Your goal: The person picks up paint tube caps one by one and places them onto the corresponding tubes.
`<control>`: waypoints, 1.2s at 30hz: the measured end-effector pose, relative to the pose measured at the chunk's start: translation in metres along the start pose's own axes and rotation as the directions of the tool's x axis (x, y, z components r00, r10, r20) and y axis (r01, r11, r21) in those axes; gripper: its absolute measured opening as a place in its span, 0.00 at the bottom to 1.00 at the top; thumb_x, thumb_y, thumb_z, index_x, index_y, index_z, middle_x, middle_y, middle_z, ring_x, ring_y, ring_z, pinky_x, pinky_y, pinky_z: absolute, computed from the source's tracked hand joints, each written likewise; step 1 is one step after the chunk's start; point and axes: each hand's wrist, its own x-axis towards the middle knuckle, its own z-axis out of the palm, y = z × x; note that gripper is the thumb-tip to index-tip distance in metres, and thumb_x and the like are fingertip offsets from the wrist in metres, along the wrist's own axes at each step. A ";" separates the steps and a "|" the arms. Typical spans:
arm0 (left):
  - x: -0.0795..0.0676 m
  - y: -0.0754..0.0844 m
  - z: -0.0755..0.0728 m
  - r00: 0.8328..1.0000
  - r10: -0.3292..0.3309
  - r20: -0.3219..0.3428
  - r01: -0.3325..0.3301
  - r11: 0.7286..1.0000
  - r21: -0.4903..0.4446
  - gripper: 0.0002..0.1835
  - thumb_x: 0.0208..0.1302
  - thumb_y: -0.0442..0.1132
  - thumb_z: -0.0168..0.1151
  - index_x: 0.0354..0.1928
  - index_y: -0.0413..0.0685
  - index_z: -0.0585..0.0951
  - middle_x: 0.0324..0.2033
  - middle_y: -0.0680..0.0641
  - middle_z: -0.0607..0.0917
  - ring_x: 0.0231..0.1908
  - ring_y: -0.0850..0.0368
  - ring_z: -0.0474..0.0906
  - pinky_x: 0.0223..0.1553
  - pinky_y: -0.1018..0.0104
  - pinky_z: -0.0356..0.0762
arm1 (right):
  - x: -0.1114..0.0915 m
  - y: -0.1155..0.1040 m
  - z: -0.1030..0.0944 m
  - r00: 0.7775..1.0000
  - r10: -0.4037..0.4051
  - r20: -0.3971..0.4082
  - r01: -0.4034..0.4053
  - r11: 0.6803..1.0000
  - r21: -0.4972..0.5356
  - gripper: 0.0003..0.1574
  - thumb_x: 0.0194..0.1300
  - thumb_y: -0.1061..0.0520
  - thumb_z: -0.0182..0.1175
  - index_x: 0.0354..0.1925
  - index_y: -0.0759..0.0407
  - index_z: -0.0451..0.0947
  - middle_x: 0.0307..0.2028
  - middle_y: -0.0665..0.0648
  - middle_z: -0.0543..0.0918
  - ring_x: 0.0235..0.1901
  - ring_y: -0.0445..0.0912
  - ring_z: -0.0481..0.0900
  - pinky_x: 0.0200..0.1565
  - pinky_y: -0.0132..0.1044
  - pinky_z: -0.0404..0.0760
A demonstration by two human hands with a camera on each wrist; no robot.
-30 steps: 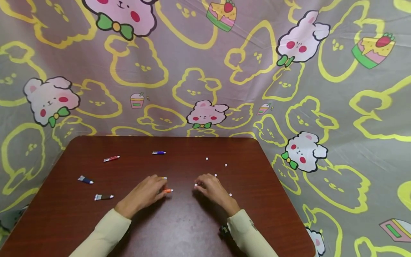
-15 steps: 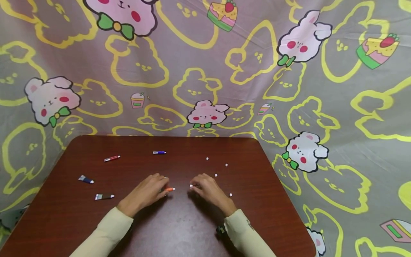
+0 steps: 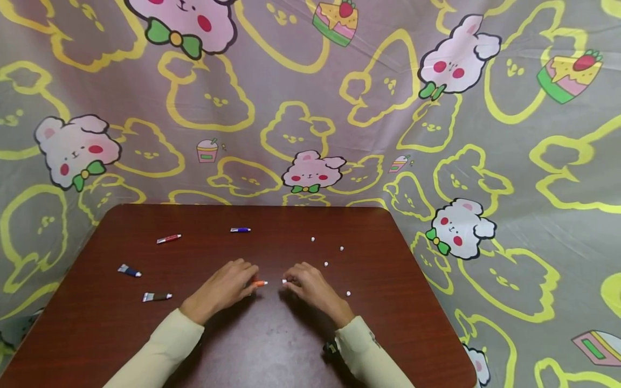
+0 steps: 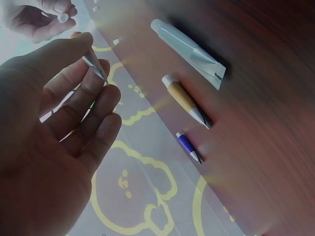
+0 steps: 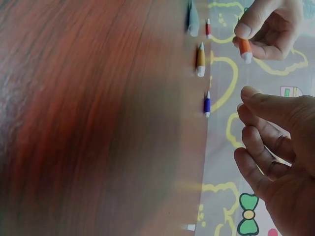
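Note:
My left hand (image 3: 225, 283) pinches an orange paint tube (image 5: 244, 47) between thumb and fingertips, its white end towards the right hand. Opposite it, my right hand (image 3: 310, 285) pinches a small white cap (image 4: 63, 18) between thumb and index finger. A short gap separates the cap (image 3: 284, 281) from the tube's end. Both hands are above the table. In the right wrist view the cap is hidden by the fingertips. An ochre tube (image 4: 183, 97) lies near the left hand, out of sight in the head view.
On the brown table (image 3: 271, 350) lie a red tube (image 3: 168, 238), a purple-blue tube (image 3: 240, 230), a dark blue tube (image 3: 129, 270) and a dark brown tube (image 3: 157, 297). Several white caps (image 3: 326, 264) are scattered at right. A patterned cloth (image 3: 301, 81) hangs behind.
The right hand has moved left with the cap, and the left hand slightly right with the orange tube, narrowing the gap. The ochre tube has become hidden behind the left hand.

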 end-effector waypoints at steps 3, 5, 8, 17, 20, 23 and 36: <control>0.001 0.001 0.000 1.000 0.004 -0.007 -0.004 1.000 0.002 0.15 0.60 0.41 0.83 0.35 0.53 0.80 0.29 0.55 0.83 0.33 0.54 0.78 0.38 0.57 0.78 | 0.001 -0.002 0.000 1.000 -0.004 -0.003 0.004 1.000 0.006 0.08 0.65 0.58 0.78 0.43 0.54 0.90 0.37 0.49 0.90 0.37 0.44 0.83 0.43 0.34 0.82; 0.001 0.002 0.000 1.000 0.007 -0.011 -0.007 1.000 -0.003 0.15 0.59 0.40 0.83 0.35 0.53 0.80 0.29 0.54 0.83 0.33 0.54 0.78 0.38 0.57 0.78 | 0.002 -0.004 -0.001 1.000 -0.008 -0.004 0.008 1.000 0.012 0.08 0.65 0.58 0.78 0.42 0.55 0.90 0.37 0.49 0.90 0.37 0.44 0.83 0.43 0.35 0.82; 0.000 0.003 0.000 1.000 0.001 -0.007 -0.001 1.000 -0.019 0.15 0.59 0.40 0.83 0.35 0.53 0.81 0.30 0.54 0.84 0.34 0.54 0.79 0.38 0.56 0.79 | 0.003 -0.005 -0.001 1.000 -0.010 -0.001 0.010 1.000 0.022 0.08 0.66 0.59 0.78 0.43 0.55 0.90 0.37 0.50 0.90 0.38 0.44 0.83 0.43 0.35 0.82; 0.002 0.005 0.000 1.000 -0.011 0.008 0.011 1.000 -0.022 0.15 0.59 0.40 0.83 0.36 0.53 0.81 0.30 0.54 0.85 0.35 0.54 0.79 0.40 0.55 0.79 | 0.006 -0.007 0.000 1.000 -0.020 0.006 0.020 1.000 0.012 0.07 0.67 0.57 0.77 0.43 0.54 0.89 0.37 0.49 0.90 0.39 0.43 0.83 0.44 0.33 0.83; 0.004 0.006 0.000 1.000 -0.003 0.010 0.003 1.000 -0.013 0.15 0.60 0.41 0.83 0.36 0.53 0.81 0.30 0.54 0.84 0.35 0.54 0.79 0.40 0.55 0.79 | 0.007 -0.009 0.000 1.000 -0.028 0.006 0.028 1.000 0.009 0.07 0.68 0.57 0.77 0.43 0.55 0.89 0.37 0.49 0.90 0.39 0.43 0.84 0.45 0.33 0.83; 0.005 0.007 0.000 1.000 0.003 0.011 -0.003 1.000 -0.007 0.15 0.60 0.41 0.83 0.36 0.53 0.81 0.31 0.54 0.84 0.35 0.53 0.79 0.41 0.55 0.79 | 0.009 -0.011 0.000 0.999 -0.031 0.005 0.031 0.999 0.007 0.07 0.68 0.56 0.77 0.42 0.55 0.89 0.37 0.49 0.90 0.39 0.43 0.83 0.44 0.33 0.83; 0.006 0.008 0.002 1.000 -0.001 0.021 0.001 1.000 -0.011 0.14 0.62 0.42 0.82 0.36 0.54 0.81 0.31 0.54 0.84 0.35 0.55 0.78 0.40 0.57 0.79 | 0.010 -0.017 0.003 0.999 0.004 0.032 -0.005 0.999 0.033 0.07 0.68 0.57 0.77 0.42 0.57 0.90 0.36 0.50 0.90 0.38 0.44 0.83 0.43 0.33 0.82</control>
